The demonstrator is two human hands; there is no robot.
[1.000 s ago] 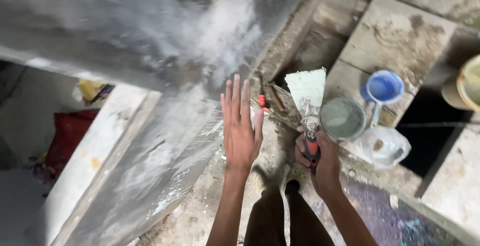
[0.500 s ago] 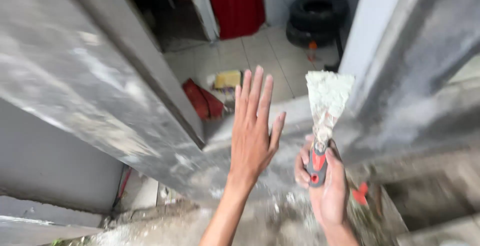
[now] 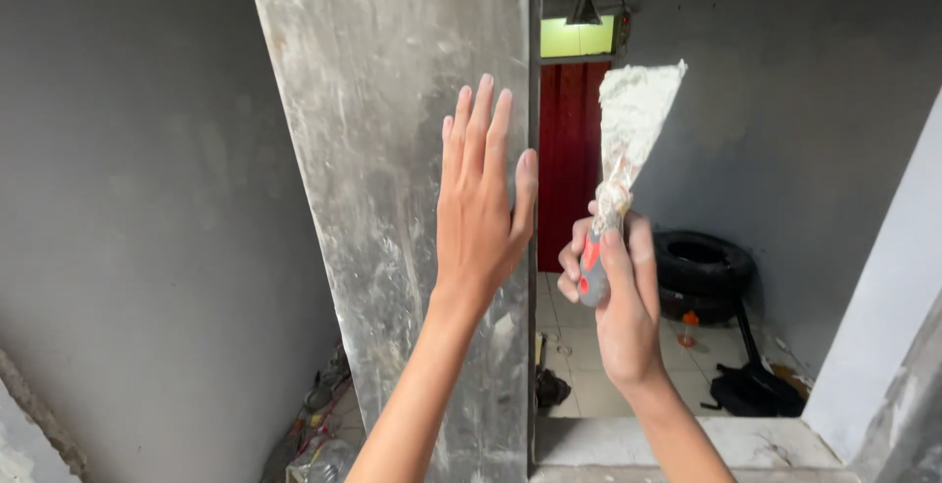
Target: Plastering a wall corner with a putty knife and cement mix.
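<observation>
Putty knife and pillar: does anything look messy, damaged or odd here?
The putty knife in the right hand is caked with whitish filler down to the handle neck. The grey pillar under the left hand is streaked and patchy. Nothing looks broken or spilled.

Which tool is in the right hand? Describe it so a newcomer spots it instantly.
Start at the tall grey plastered pillar in the middle, where the left hand lies flat with fingers spread. Just right of it, the right hand grips a putty knife held upright. Its wide blade is caked in white plaster and its handle is grey and orange, unlike anything nearby.
</observation>
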